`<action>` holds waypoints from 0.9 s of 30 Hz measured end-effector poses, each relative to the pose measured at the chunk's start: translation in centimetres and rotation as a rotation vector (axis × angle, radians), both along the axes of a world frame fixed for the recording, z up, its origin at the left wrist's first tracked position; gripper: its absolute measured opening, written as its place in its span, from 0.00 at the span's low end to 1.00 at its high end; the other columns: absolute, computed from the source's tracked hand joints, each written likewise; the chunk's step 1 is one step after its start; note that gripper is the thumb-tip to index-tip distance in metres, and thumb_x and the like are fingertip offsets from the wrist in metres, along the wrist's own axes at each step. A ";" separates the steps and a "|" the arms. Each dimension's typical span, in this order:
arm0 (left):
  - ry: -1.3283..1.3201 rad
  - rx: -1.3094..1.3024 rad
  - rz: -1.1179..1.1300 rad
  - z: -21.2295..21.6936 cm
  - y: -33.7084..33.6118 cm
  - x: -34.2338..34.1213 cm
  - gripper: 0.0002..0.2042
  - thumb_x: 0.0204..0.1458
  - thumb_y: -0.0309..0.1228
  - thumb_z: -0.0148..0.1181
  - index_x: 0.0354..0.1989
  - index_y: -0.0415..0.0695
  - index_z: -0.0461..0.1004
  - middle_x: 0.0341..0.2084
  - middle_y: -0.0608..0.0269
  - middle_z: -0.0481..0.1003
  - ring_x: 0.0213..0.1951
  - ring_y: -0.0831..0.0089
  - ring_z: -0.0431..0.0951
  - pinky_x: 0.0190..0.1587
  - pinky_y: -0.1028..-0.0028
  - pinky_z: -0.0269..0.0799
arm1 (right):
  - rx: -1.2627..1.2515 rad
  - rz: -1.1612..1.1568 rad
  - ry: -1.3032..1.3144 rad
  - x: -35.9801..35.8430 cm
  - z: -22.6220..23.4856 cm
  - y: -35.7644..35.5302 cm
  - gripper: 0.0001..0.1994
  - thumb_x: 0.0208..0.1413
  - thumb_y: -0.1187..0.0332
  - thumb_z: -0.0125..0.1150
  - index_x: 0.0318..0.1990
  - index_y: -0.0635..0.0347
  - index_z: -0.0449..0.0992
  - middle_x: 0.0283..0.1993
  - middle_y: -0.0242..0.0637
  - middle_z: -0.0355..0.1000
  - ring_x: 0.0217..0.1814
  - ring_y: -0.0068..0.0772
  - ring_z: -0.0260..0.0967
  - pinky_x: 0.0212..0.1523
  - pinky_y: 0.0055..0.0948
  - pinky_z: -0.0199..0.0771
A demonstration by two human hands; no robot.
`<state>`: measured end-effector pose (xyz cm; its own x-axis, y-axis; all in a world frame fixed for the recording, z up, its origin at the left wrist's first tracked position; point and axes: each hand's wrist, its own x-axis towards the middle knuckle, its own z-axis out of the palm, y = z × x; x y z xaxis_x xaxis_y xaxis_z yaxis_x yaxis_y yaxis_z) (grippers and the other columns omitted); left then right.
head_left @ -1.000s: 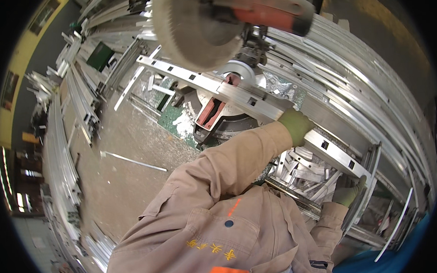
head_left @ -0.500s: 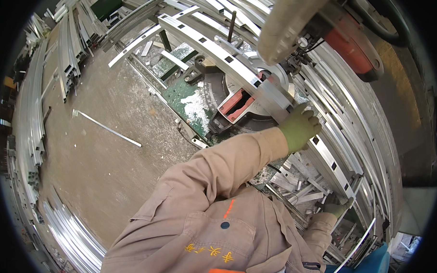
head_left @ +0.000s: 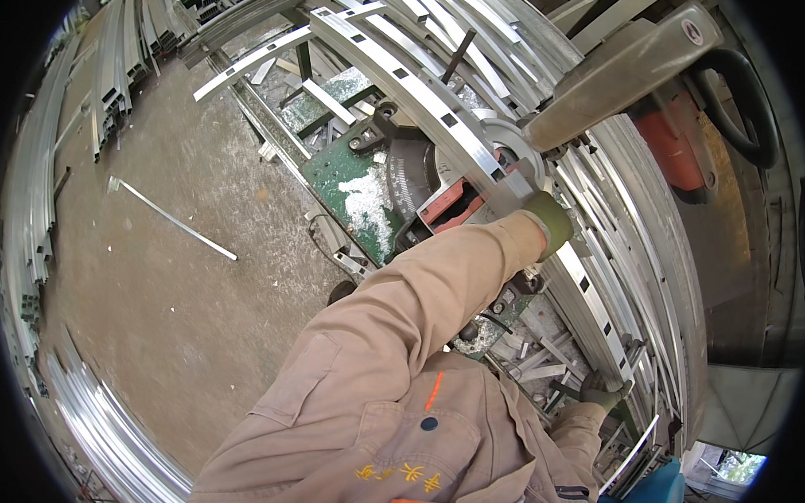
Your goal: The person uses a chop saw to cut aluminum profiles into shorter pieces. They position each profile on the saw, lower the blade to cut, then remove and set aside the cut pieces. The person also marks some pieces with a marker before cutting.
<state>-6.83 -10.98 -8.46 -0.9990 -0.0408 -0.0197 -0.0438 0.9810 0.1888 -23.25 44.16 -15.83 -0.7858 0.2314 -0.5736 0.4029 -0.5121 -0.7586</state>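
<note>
Right hand, green glove, low by the near run of the profile. It is half hidden behind the sleeve and scrap, so I cannot tell whether its grip is closed or what it has. Left hand, also gloved, is further out, arm stretched across. Its grip is closed over the profile edge right beside the saw's red clamp.

The profile is a long slotted silver rail lying across the green bench under the saw and running on to the far top.

Change: a second ago the blade sat top centre over the rail. Now the saw head is upper right and clear of the rail, and the left glove is still on the same spot. This likely means the rail is being held or set, not cut.

Count:
- gloves: two
- saw: one
- orange motor: one
- loose strip on the floor: one
- stacked rails at the rim: too many to count
</note>
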 end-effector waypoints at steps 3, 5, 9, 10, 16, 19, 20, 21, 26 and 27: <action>0.059 -0.008 0.024 -0.7 0.3 -0.1 0.14 0.59 0.37 0.78 0.53 0.59 0.97 0.51 0.68 0.94 0.55 0.58 0.95 0.53 0.52 0.87 | 0.037 -0.031 0.004 0.4 0.3 -0.8 0.61 0.38 0.28 0.93 0.74 0.62 0.77 0.72 0.41 0.75 0.70 0.49 0.76 0.71 0.54 0.84; 0.087 -0.012 0.036 -0.8 0.3 0.0 0.13 0.61 0.37 0.76 0.53 0.58 0.97 0.51 0.68 0.94 0.55 0.58 0.95 0.53 0.52 0.87 | 0.046 -0.064 0.005 0.6 0.4 -1.2 0.62 0.39 0.26 0.92 0.75 0.61 0.76 0.75 0.42 0.72 0.71 0.50 0.75 0.70 0.56 0.82; 0.041 -0.005 0.015 -0.6 0.1 0.0 0.14 0.63 0.37 0.74 0.55 0.56 0.95 0.50 0.67 0.94 0.54 0.57 0.95 0.52 0.53 0.87 | 0.042 -0.026 -0.002 0.9 0.7 -1.3 0.61 0.40 0.29 0.91 0.78 0.58 0.74 0.76 0.40 0.74 0.75 0.49 0.75 0.74 0.54 0.83; 0.015 -0.004 0.004 -0.5 0.0 -0.1 0.14 0.63 0.37 0.74 0.56 0.56 0.95 0.50 0.67 0.94 0.54 0.57 0.95 0.52 0.53 0.86 | 0.038 -0.031 -0.006 0.9 0.7 -1.2 0.61 0.41 0.29 0.91 0.78 0.58 0.74 0.77 0.41 0.74 0.75 0.49 0.75 0.74 0.54 0.83; 0.068 0.016 0.008 -0.7 0.1 0.4 0.15 0.64 0.35 0.72 0.57 0.55 0.94 0.49 0.65 0.94 0.55 0.57 0.95 0.55 0.54 0.86 | -0.009 -0.001 0.028 0.9 0.5 -0.8 0.62 0.43 0.27 0.91 0.78 0.61 0.73 0.77 0.43 0.73 0.76 0.52 0.75 0.72 0.58 0.83; 0.046 0.045 -0.010 -0.1 -0.3 0.8 0.15 0.65 0.35 0.72 0.57 0.54 0.95 0.50 0.63 0.94 0.55 0.56 0.95 0.55 0.53 0.86 | 0.003 -0.004 0.015 0.8 0.0 0.1 0.65 0.44 0.24 0.90 0.79 0.64 0.71 0.84 0.47 0.69 0.83 0.56 0.71 0.75 0.60 0.81; 0.038 0.056 -0.018 0.3 -0.4 1.1 0.14 0.65 0.34 0.71 0.57 0.55 0.95 0.50 0.63 0.94 0.55 0.55 0.95 0.55 0.53 0.86 | 0.013 -0.002 0.010 0.8 -0.2 0.6 0.66 0.45 0.23 0.90 0.80 0.65 0.70 0.87 0.48 0.68 0.86 0.57 0.70 0.77 0.60 0.80; 0.032 0.068 -0.028 0.8 -0.5 1.4 0.14 0.66 0.34 0.71 0.57 0.55 0.95 0.50 0.62 0.94 0.56 0.55 0.95 0.55 0.53 0.86 | 0.001 0.063 0.017 1.0 -0.2 1.4 0.71 0.50 0.16 0.83 0.85 0.67 0.65 0.94 0.52 0.61 0.94 0.59 0.61 0.86 0.60 0.74; 0.285 0.048 -0.035 3.0 2.6 6.8 0.10 0.61 0.33 0.74 0.49 0.50 0.91 0.47 0.61 0.91 0.55 0.56 0.90 0.61 0.56 0.81 | 0.274 0.033 0.055 5.2 -0.1 4.7 0.68 0.61 0.09 0.62 0.92 0.59 0.60 0.93 0.45 0.65 0.93 0.53 0.65 0.90 0.64 0.70; 0.233 0.064 -0.038 3.1 3.9 8.4 0.10 0.62 0.33 0.71 0.51 0.49 0.90 0.48 0.62 0.90 0.55 0.58 0.89 0.63 0.56 0.80 | 0.295 0.019 0.087 6.8 0.1 5.0 0.68 0.62 0.09 0.60 0.92 0.59 0.60 0.93 0.45 0.65 0.93 0.53 0.65 0.90 0.63 0.71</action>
